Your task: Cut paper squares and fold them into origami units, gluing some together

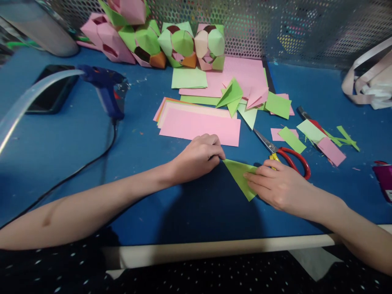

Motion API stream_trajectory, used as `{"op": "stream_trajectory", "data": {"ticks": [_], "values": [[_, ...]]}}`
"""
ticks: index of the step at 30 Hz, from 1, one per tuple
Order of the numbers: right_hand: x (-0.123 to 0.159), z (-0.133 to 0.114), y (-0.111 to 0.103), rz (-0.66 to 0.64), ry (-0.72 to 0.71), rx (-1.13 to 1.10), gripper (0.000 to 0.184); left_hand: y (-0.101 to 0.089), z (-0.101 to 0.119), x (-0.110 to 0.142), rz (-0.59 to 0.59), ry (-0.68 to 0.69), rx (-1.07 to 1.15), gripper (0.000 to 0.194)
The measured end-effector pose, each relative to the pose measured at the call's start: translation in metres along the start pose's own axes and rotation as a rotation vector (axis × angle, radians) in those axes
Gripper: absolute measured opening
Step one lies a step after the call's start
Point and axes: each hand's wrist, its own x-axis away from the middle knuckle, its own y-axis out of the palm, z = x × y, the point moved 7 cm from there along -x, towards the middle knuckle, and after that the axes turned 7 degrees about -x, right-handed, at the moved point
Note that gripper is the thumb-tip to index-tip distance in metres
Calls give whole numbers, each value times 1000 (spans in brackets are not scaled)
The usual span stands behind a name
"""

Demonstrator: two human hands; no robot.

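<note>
A green paper triangle (240, 176), folded from a sheet, lies on the blue tabletop near its front edge. My left hand (202, 157) pinches the triangle's left corner between thumb and curled fingers. From the right, my right hand (277, 183) rests on the paper with its fingers stretched out flat over the right side, hiding that part. Just behind my right hand are scissors (283, 154) with red and yellow handles. Beyond my left hand lies a fanned stack of pink, cream, green and orange paper strips (199, 124).
Folded paper pieces (231, 96) lie on larger pink sheets (241, 71). Several folded paper shapes (180, 45) stand along the perforated metal panel (245, 28). A blue glue gun (105, 87) with a cord and a phone (52, 90) are left; paper scraps (292, 139) and a cutter (304, 113) are right.
</note>
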Motion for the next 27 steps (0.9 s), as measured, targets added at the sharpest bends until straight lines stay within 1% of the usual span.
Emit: {"op": "stream_trajectory", "data": {"ticks": [2,4,6,8,11,13,15,18,23,27], "values": [[2,-1,1,-20,10,18,21,-3,1,1,9,6,-20,22],[2,-2,2,-38,20,18,22,-10,6,1,63,21,-36,23],[2,-2,2,-50,30,6,22,-17,16,3,137,52,-43,24],[1,-2,1,-60,41,-5,23,-19,31,6,174,108,-54,23],[1,-2,0,-60,54,-13,23,-10,58,16,158,222,-109,22],[2,-3,1,-65,59,-21,23,3,75,24,88,330,-153,21],[3,-3,2,-76,66,-28,23,15,86,31,35,390,-186,21],[3,-2,4,-90,72,-41,23,23,92,35,10,395,-242,22],[0,-2,1,-23,89,-61,23,22,99,39,41,384,-362,39],[0,-1,4,-17,113,-40,23,24,99,43,46,355,-424,45]]}}
